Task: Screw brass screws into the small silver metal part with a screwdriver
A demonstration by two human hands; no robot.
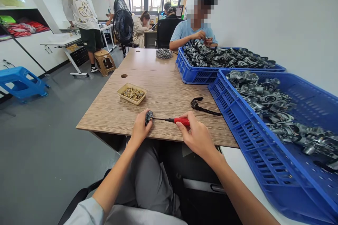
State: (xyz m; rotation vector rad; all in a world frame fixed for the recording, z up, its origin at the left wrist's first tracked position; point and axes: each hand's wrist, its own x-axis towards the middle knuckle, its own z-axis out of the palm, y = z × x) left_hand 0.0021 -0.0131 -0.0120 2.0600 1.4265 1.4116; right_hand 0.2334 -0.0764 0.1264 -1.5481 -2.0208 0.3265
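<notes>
My left hand is closed around a small grey metal casting near the table's front edge. In my right hand is a screwdriver with a red handle. Its dark shaft points left, and the tip meets the right side of the casting; the exact spot of contact is too small to make out. Beyond my left hand stands a cream tray of small brass-coloured parts. A black wristwatch lies on the table past my right hand.
On the right, a blue crate holds metal castings. Behind it, another blue crate is heaped with dark parts. A round dish of small metal pieces sits at the table's far end. Across from me, a person in light blue handles a part.
</notes>
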